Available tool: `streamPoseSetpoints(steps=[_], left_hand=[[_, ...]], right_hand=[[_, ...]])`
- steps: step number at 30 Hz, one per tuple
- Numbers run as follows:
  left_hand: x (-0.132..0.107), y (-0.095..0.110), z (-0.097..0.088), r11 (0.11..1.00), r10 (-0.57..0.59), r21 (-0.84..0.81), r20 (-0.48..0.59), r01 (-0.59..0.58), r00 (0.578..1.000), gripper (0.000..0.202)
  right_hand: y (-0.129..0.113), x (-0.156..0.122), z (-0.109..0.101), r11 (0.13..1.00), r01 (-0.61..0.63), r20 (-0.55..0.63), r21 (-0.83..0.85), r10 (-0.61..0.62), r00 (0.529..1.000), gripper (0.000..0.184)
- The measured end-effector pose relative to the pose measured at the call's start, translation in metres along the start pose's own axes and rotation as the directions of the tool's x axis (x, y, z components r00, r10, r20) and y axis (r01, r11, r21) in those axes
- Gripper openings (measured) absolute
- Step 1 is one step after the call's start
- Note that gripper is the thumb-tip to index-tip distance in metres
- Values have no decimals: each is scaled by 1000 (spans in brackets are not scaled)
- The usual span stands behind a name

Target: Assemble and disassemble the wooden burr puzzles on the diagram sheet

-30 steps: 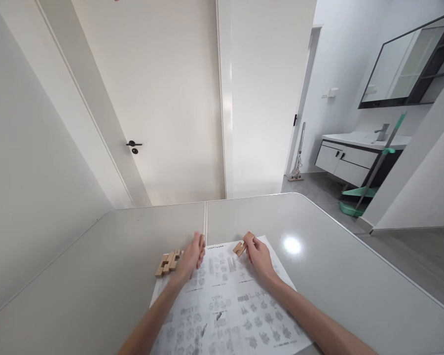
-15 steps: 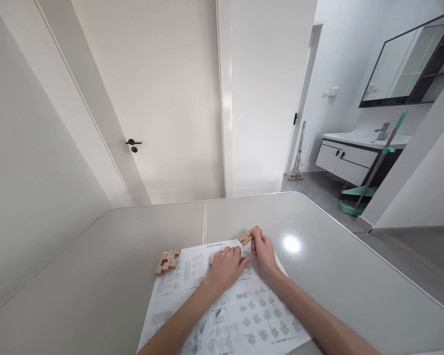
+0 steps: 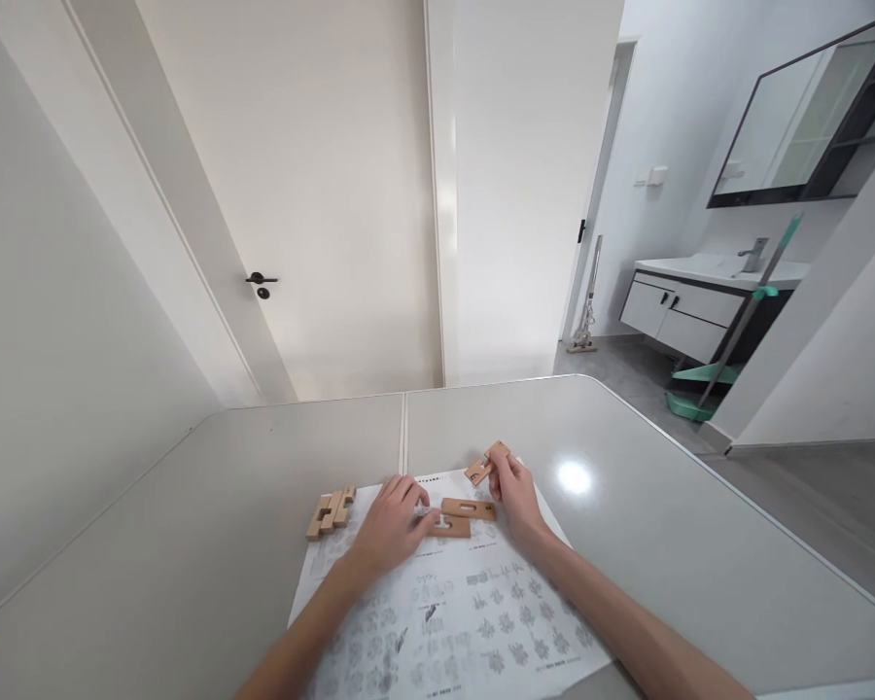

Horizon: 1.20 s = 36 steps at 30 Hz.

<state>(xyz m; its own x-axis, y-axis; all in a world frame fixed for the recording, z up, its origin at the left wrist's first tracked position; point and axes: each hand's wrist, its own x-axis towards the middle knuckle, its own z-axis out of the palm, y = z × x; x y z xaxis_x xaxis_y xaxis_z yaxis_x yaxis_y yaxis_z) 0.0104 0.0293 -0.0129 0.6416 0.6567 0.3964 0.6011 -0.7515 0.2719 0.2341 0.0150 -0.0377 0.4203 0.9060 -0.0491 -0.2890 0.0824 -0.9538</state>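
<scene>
Printed instruction sheet lies flat on the table under both forearms. Two flat wooden puzzle pieces with cut-out slots rest on it: an upper piece and a lower piece, overlapping or touching. My left hand is at their left end, fingers bent and apart, thumb by the lower piece's end; whether it touches is hard to tell. My right hand pinches another flat slotted wooden piece, tilted above the sheet's top edge. Interlocked notched wooden blocks sit at the sheet's upper left corner.
The grey table has a seam across its far half and a raised rim. Beyond it stand a white door and, to the right, a sink cabinet, a mop and a green dustpan.
My left hand has moved left off the two slotted pieces, uncovering them. My right hand still pinches its piece, shifted slightly left and up.
</scene>
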Motion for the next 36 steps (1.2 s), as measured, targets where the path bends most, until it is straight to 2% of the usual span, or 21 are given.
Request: streamPoseSetpoints(steps=[8,15,20,22,25,30,36], left_hand=[[-5,-6,-3,995,18,-103,90,-8,996,25],[-2,1,-13,981,47,-192,180,-12,983,27],[-2,8,-19,915,-124,-341,267,214,956,26],[-2,9,-19,895,-152,-365,290,256,945,29],[-1,13,-15,917,-132,-337,252,215,959,31],[0,26,-3,966,32,-258,189,18,982,35],[-1,30,8,989,-24,-144,102,39,995,14]], right_hand=[[1,-2,0,1000,-8,34,10,8,999,39],[-3,-5,1,1000,-30,186,2,29,982,35],[-1,-6,1,999,-48,269,17,41,962,36],[0,-6,2,998,-57,276,22,49,960,39],[-2,-6,2,999,-42,269,32,32,963,43],[-4,-7,1,999,5,250,52,-18,968,41],[-4,-9,2,997,-9,246,77,-10,969,45]])
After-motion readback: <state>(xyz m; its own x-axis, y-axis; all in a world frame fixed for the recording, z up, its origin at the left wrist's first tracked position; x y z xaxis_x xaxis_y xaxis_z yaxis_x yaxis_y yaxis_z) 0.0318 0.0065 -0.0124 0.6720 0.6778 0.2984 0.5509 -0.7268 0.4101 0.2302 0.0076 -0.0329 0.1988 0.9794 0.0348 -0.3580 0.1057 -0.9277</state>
